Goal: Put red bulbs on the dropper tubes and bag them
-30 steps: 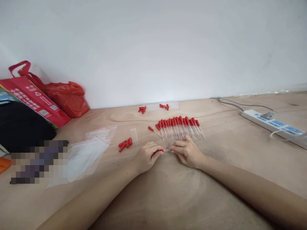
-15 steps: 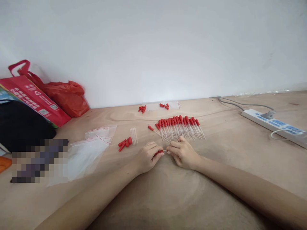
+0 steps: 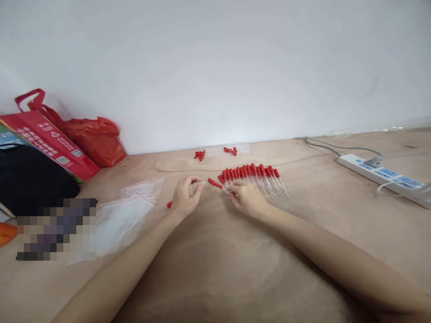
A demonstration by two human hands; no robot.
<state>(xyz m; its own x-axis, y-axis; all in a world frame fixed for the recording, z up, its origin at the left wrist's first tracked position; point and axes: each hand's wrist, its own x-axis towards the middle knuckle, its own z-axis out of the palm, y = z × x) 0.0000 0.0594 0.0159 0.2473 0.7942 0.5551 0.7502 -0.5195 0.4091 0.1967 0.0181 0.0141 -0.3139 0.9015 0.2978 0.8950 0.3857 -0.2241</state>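
Note:
My right hand [image 3: 248, 197] pinches a dropper [image 3: 215, 183] by its clear tube, with the red rubber bulb pointing left. This bulb overlaps the left end of a row of red-bulbed droppers [image 3: 251, 170], and my right fingers cover some of the row's tubes. To the left, my left hand [image 3: 186, 196] is raised over the loose clear tubes with thumb and index finger curved but apart, nothing seen between them. One loose red bulb [image 3: 169, 204] peeks out beside my left wrist; the other bulbs there are hidden behind the hand.
Flat clear zip bags [image 3: 124, 215] lie at left. Near the wall are small red bulbs [image 3: 200, 155] and another clear bag [image 3: 240, 150]. Red bags [image 3: 97, 139] and a black bag [image 3: 33, 179] stand far left. A white power strip [image 3: 380, 172] with cables sits right.
My left hand has let go of the red bulb and moved left and up toward the loose tubes. My right hand has carried the dropper up and left to the row's end.

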